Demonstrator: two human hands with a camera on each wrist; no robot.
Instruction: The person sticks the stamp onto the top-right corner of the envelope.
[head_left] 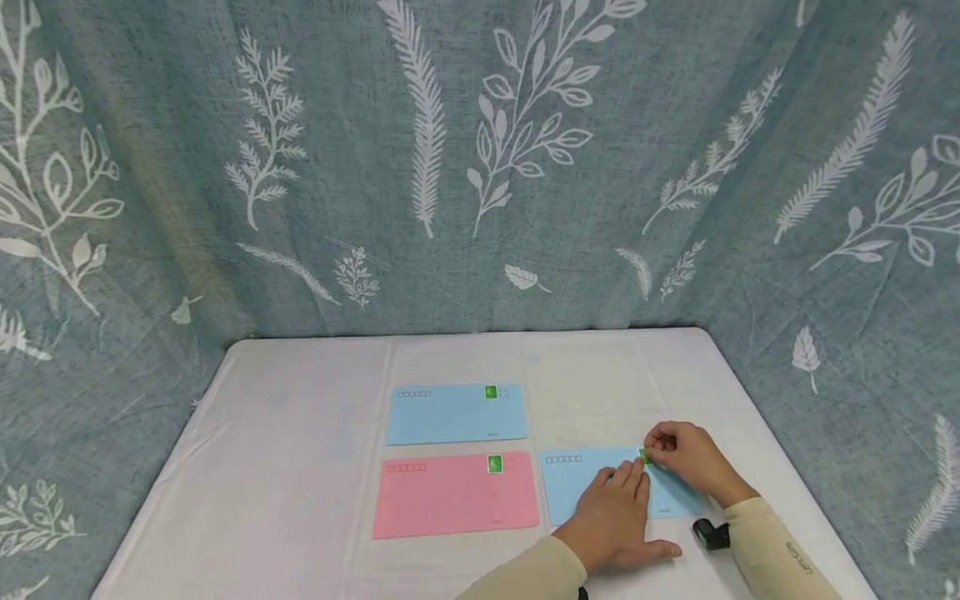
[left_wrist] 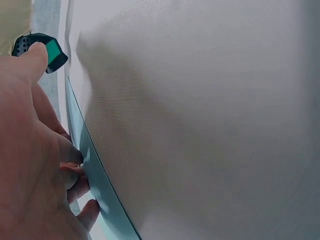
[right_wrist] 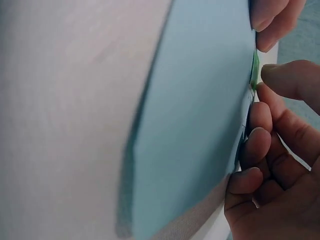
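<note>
A blue envelope (head_left: pixel 678 493) lies flat at the right of the table, beneath both hands. My left hand (head_left: pixel 611 512) rests on it with fingers extended and thumb spread to the right, its fingertips right beside a small green stamp (head_left: pixel 643 456). From the other side, my right hand (head_left: pixel 690 458) pinches the stamp's edge with thumb and index finger near the envelope's upper right. The right wrist view shows the stamp (right_wrist: pixel 255 70) nearly edge-on at those fingertips, the other fingers curled against the envelope. Part of the stamp is hidden by the fingers.
Left of the hands lies a pink envelope (head_left: pixel 453 500) with a green stamp (head_left: pixel 495 464) on it. Behind it is another blue envelope (head_left: pixel 453 421), also stamped. A black wrist device (head_left: pixel 710 534) sits by the right sleeve. Patterned curtain (head_left: pixel 450 167) surrounds the white table (head_left: pixel 262 467).
</note>
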